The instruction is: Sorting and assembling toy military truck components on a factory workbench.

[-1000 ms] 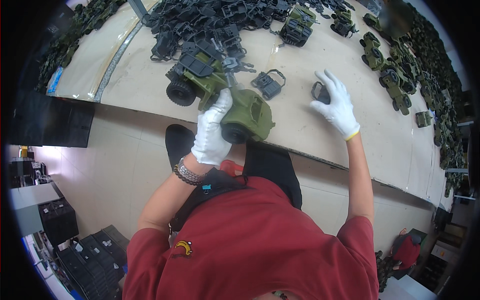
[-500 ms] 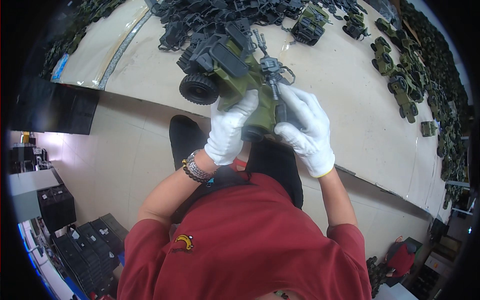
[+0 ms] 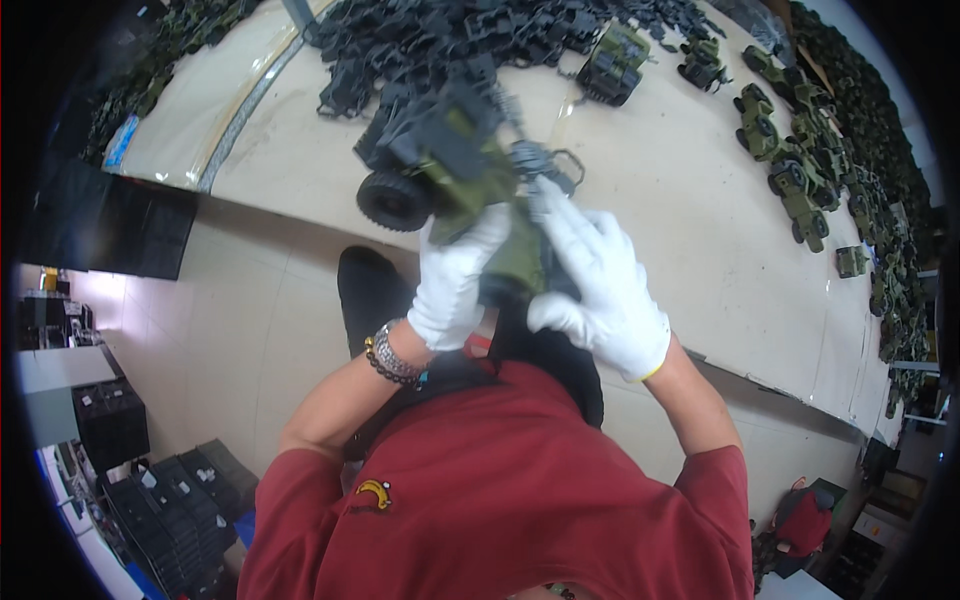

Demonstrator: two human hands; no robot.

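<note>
Head view shows your left hand (image 3: 455,285) wrapped around the body of a green toy truck (image 3: 470,190), lifted just above the near edge of the table (image 3: 690,230). Your right hand (image 3: 600,285) closes on its other side and pinches a small dark part (image 3: 540,160) against it. Judging by looks, the truck is light, rigid plastic with thin black pieces that could snap, so grip the solid green body, not the rack or wheel (image 3: 395,200). Loose dark parts (image 3: 420,40) lie heaped behind.

Bare table (image 3: 680,200) lay open right of the hands; a heap of dark parts (image 3: 440,40) blocked the far side, toy trucks (image 3: 800,180) lined the right edge.
</note>
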